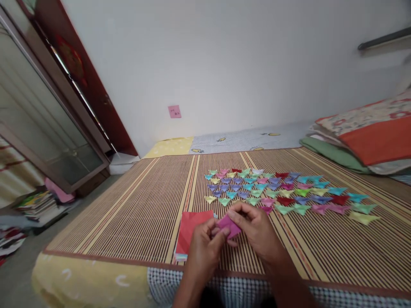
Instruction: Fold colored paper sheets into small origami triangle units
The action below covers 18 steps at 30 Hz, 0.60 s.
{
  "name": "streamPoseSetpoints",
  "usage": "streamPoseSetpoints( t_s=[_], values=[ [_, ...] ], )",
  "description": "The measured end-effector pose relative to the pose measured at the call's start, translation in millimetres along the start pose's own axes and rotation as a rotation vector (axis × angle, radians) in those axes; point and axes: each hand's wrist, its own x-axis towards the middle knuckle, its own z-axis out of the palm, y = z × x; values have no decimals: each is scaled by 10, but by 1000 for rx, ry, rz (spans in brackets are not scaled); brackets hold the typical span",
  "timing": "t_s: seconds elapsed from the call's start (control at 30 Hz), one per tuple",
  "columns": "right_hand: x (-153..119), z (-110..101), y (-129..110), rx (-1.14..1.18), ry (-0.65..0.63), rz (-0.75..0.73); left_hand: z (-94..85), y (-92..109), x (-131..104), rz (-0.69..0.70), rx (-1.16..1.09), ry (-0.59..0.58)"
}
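Note:
Between my two hands is a small piece of folded purple paper (231,228), held above the striped mat. My left hand (205,241) pinches its left side with thumb and fingers. On the upper right edge, my right hand (252,224) grips it the same way; some fingertips are hidden behind the paper. A stack of square paper (189,229) with a red sheet on top lies just left of my left hand, partly covered by it. Beyond my hands, several rows of small folded paper shapes (255,193) in many colours are spread on the mat.
The striped bamboo mat (138,209) covers a bed with cloth hanging at the front edge. Folded bedding (379,132) is piled at the right. A pink note (174,111) is stuck on the white wall. Books (35,203) lie low at the left, near a glass-doored cabinet (58,124).

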Motion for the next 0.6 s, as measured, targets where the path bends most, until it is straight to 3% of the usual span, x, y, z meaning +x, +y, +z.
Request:
streamPoseSetpoints(
  t_s=[0.1,0.27,0.47,0.6],
  values=[
    [40,-11,-47,14,-2,-4,6,79,-44,88,73,28],
    [159,-42,-82,-45,-18,-92,-11,126,35,28,14,-45],
    [370,-119,-75,-120,-152,-105,-114,155,380,80,16,-72],
    [492,-200,11,-8,-68,-72,-104,178,648,107,-71,-61]
  ],
)
